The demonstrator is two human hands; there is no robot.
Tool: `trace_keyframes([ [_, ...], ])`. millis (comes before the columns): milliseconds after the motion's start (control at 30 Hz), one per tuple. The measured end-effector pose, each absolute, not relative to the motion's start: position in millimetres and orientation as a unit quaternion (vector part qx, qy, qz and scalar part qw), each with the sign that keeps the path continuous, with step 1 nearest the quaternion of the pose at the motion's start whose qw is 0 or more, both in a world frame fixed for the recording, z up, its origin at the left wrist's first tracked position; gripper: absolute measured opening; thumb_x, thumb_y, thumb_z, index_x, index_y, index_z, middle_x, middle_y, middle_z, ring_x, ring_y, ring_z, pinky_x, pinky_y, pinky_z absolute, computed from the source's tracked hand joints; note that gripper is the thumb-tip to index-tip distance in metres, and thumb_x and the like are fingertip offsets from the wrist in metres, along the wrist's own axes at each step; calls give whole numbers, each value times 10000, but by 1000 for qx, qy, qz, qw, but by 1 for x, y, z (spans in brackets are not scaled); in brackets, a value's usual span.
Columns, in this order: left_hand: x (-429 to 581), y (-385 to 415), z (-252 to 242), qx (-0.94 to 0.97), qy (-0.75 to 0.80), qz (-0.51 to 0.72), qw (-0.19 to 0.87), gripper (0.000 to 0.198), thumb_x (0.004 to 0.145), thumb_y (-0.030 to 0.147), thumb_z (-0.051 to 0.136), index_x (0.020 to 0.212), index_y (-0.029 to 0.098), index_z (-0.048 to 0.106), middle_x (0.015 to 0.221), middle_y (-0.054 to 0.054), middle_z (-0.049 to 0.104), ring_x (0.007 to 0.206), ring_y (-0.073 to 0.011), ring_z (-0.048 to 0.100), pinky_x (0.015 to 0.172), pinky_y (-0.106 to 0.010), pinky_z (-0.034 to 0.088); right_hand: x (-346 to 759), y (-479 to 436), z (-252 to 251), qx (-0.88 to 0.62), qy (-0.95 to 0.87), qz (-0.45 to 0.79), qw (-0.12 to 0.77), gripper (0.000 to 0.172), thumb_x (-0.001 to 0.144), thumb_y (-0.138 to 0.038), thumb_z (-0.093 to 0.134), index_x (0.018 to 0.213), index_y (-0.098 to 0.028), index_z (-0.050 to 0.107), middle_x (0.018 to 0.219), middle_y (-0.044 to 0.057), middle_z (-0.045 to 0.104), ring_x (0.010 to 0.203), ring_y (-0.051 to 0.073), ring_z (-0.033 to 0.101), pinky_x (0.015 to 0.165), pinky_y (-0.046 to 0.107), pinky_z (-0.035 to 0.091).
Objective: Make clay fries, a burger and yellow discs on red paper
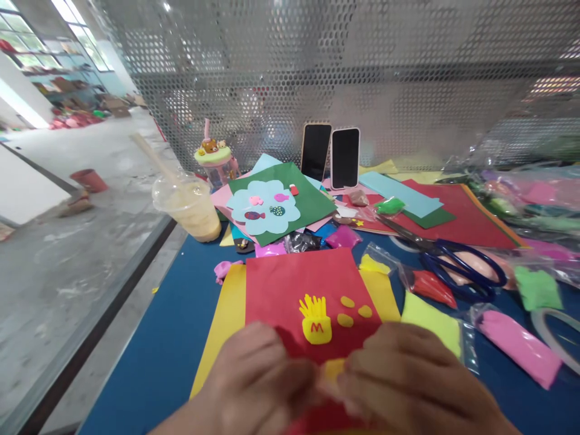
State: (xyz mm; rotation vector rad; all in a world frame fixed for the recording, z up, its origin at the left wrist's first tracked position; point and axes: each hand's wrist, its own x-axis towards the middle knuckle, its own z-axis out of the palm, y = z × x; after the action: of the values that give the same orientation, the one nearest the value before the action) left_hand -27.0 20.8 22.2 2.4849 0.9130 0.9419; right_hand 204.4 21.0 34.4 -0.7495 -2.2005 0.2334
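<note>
My left hand point(260, 383) and my right hand point(417, 377) meet low in the head view, fingers bent inward and partly blurred. Pinched between their fingertips is a small piece of orange-yellow clay point(334, 369), mostly covered by the fingers. Just beyond them lies a red paper sheet point(281, 284) on top of a yellow sheet point(229, 302). On the red sheet sits a yellow clay carton of fries point(316, 330) with a red M. Three flat yellow clay ovals point(347, 301) lie to its right.
A cup with a drink point(194, 208) leans at the table's left side, near a lidded cup point(215, 163). Two phones point(345, 158) stand against a perforated metal panel. Scissors point(457, 266), pink clay in a packet point(521, 344) and a tape roll point(546, 320) lie right.
</note>
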Motion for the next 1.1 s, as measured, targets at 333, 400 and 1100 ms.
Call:
trace_keyframes([
  [333, -53, 83, 9, 790, 595, 144, -38, 393, 919, 303, 397, 1251, 126, 514, 1151, -145, 647, 1039, -326, 574, 825, -431, 441, 267, 74, 19, -549, -623, -170, 530, 118, 864, -226, 601, 937, -241, 692, 947, 102, 688, 901, 283, 651, 770, 409, 534],
  [400, -53, 85, 6, 788, 602, 121, -56, 417, 919, 312, 403, 1279, 125, 500, 1174, -146, 643, 1082, -340, 546, 824, -435, 428, 279, 82, 15, -558, -648, -160, 494, 243, 898, -211, 529, 1101, -235, 660, 1151, 117, 647, 1096, 295, 598, 943, 449, 480],
  [1100, -34, 78, 21, 651, 469, 495, 334, 136, 764, 306, 656, 809, 180, 679, 888, -37, 638, 816, -165, 636, 735, -255, 507, 258, 67, -20, -610, -682, 164, 369, 459, 862, -382, 532, 1267, -168, 564, 1180, 129, 670, 1062, 285, 634, 885, 426, 495],
])
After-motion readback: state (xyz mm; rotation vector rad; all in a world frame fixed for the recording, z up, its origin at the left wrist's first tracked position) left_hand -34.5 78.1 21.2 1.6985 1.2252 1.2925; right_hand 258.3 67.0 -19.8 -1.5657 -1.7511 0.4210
